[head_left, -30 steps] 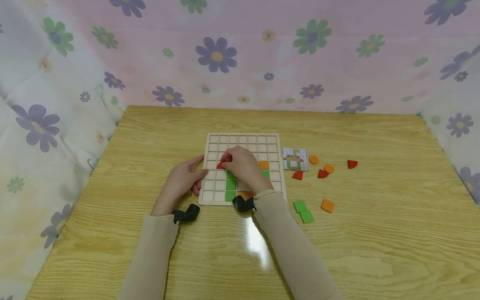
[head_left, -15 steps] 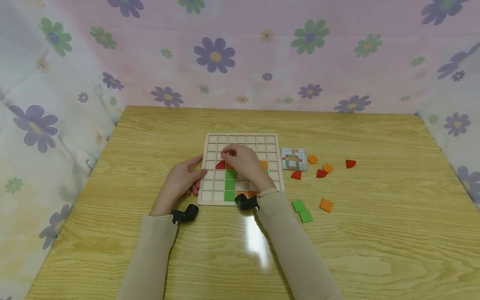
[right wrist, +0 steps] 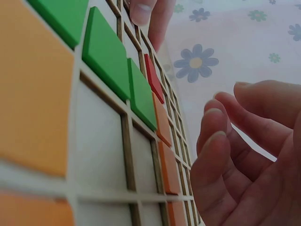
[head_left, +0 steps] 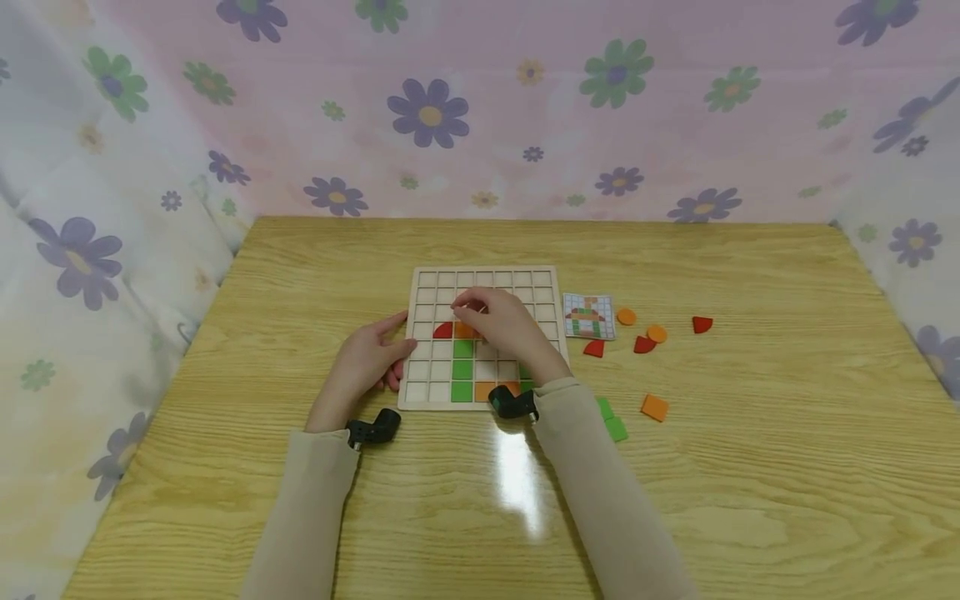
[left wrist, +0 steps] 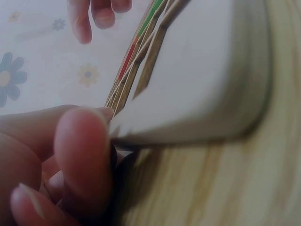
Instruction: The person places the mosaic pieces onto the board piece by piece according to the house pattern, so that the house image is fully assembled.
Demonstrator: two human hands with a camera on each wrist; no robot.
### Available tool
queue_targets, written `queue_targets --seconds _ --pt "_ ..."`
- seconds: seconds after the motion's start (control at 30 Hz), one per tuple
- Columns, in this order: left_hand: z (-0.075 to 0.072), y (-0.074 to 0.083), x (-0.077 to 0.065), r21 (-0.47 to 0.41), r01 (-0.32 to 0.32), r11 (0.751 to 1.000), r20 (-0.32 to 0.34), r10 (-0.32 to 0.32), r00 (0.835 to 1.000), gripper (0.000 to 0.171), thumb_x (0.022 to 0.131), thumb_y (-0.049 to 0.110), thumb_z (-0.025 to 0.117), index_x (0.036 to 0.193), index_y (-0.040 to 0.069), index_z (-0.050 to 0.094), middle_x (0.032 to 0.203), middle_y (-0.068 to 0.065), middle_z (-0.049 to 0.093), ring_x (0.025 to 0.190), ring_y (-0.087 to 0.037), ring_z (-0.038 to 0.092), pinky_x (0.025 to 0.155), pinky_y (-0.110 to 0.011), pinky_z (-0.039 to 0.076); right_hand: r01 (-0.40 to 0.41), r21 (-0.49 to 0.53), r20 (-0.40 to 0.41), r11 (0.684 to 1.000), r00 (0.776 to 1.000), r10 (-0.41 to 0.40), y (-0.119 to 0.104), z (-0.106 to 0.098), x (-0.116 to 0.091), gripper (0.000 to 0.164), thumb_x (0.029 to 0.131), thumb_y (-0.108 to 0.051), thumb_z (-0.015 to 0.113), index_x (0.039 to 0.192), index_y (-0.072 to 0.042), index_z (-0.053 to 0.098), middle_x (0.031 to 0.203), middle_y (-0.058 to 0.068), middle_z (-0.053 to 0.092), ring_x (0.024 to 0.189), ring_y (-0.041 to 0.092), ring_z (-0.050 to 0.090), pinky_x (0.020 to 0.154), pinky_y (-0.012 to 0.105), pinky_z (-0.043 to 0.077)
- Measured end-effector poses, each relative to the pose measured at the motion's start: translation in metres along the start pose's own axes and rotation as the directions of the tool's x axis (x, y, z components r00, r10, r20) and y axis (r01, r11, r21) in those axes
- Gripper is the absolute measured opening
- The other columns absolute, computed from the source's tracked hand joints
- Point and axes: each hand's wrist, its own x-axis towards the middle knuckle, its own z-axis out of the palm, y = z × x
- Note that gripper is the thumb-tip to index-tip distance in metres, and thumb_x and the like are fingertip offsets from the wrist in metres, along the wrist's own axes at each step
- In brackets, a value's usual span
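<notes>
1. Grid board (head_left: 427,295) lay flat mid-counter (head_left: 750,500), partly filled: red quarter piece (head_left: 443,331) in a left cell, orange tile (head_left: 464,330) beside it, column of green tiles (head_left: 462,370) below.
2. Left hand (head_left: 363,354) held the board's left edge, thumb over the rim.
3. Right hand (head_left: 517,325) hung over the board, fingers apart, nothing visible between them.
4. Step, my read: placing pieces, red one seated. Next move likely called for a loose piece (head_left: 702,324) from the right, checked against the pattern card (head_left: 588,317).
5. Hidden: board's middle and right cells, under right hand and wrist camera (head_left: 512,402). Right sleeve (head_left: 600,475) covered part of the loose green pair (head_left: 617,430). Card print too small; left-wrist foreground blurred.
</notes>
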Motion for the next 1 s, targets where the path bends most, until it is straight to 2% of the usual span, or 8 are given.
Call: queue_targets --seconds 0.13,0.33,0.63,0.83,1.0 --pt "0.0 -0.001 0.0 0.004 0.001 1.0 -0.002 -0.001 1.0 0.056 0.086 0.037 0.058 0.137 0.03 0.036 0.056 -0.011 0.057 0.045 -0.023 0.057 0.041 -0.031 0.043 -0.01 0.013 0.013 1.0 1.0 0.01 0.002 -0.003 -0.004 0.025 0.089 -0.033 0.053 0.108 -0.019 0.062 0.092 -0.003 0.057 0.065 0.019 0.055 0.058 0.03 0.047" --pt "0.0 -0.002 0.0 0.003 -0.007 1.0 -0.001 0.007 1.0 0.057 0.086 0.037 0.058 0.137 0.03 0.035 0.057 -0.011 0.057 0.045 -0.023 0.057 0.041 -0.031 0.044 -0.019 -0.003 0.019 1.0 1.0 0.019 0.007 -0.012 -0.012 0.024 0.089 -0.033 0.053 0.107 -0.019 0.061 0.091 -0.002 0.058 0.065 0.02 0.055 0.058 0.031 0.047" --pt "-0.001 0.001 0.001 0.007 -0.009 1.0 0.002 0.009 1.0 0.057 0.085 0.038 0.058 0.137 0.03 0.035 0.057 -0.011 0.057 0.045 -0.023 0.057 0.041 -0.031 0.044 -0.014 -0.067 0.017 0.998 1.0 0.015 0.018 -0.026 -0.02 0.027 0.089 -0.036 0.051 0.11 -0.02 0.061 0.094 -0.005 0.058 0.074 0.016 0.054 0.065 0.031 0.045" --pt "0.003 0.002 0.003 -0.018 -0.011 1.0 0.019 0.011 1.0 0.058 0.085 0.038 0.058 0.137 0.031 0.035 0.058 -0.011 0.058 0.046 -0.024 0.057 0.041 -0.031 0.044 -0.034 -0.098 0.01 0.995 0.999 0.035 0.024 -0.034 -0.025 0.024 0.09 -0.033 0.052 0.108 -0.02 0.061 0.091 -0.003 0.058 0.072 0.016 0.054 0.062 0.031 0.046" --pt "0.004 0.0 0.002 -0.018 0.001 1.0 0.005 -0.001 1.0 0.057 0.085 0.037 0.058 0.137 0.031 0.036 0.056 -0.011 0.057 0.045 -0.024 0.057 0.039 -0.03 0.042 -0.015 -0.144 0.039 0.989 0.999 0.02 0.029 -0.038 -0.028 0.025 0.09 -0.033 0.051 0.109 -0.021 0.061 0.095 -0.004 0.058 0.081 0.015 0.053 0.069 0.031 0.044"
